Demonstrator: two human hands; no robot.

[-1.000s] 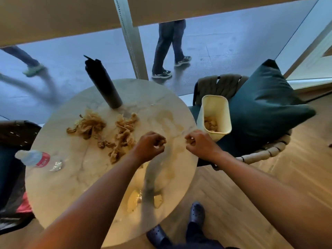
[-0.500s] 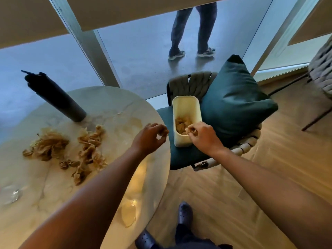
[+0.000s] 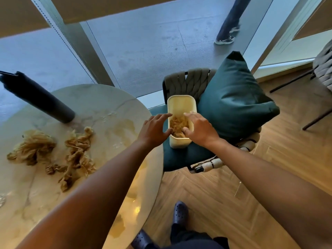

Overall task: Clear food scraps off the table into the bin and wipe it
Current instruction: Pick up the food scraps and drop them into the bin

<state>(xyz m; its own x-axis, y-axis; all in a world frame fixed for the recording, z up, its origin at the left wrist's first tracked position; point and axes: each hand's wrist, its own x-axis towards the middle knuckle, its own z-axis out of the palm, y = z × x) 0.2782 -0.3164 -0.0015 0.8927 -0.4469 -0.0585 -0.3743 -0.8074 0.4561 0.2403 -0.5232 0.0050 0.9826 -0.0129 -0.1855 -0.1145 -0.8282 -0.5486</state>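
Observation:
A cream rectangular bin [image 3: 180, 103] stands on a teal chair seat [image 3: 176, 159] to the right of the round marble table [image 3: 111, 112]. Tan scraps [image 3: 177, 124] lie inside the bin. My left hand [image 3: 154, 131] hovers at the bin's left rim with fingers spread, holding nothing. My right hand [image 3: 199, 129] is at the right rim, fingers spread and reaching over the opening, also holding nothing. More crumpled tan scraps [image 3: 75, 151] and a second heap [image 3: 34, 147] lie on the left part of the table.
A dark cylindrical bottle [image 3: 39, 99] stands at the table's back left. A teal cushion [image 3: 235, 101] leans on the chair beside the bin. Behind the glass a person's legs [image 3: 229, 24] pass. Another chair [image 3: 323, 69] is at the far right. My dark shoes [image 3: 180, 212] stand on the wooden floor.
Both hands moved from the table edge to the bin while pinching scraps, then spread their fingers over it; the scraps now lie in the bin. The view swung right.

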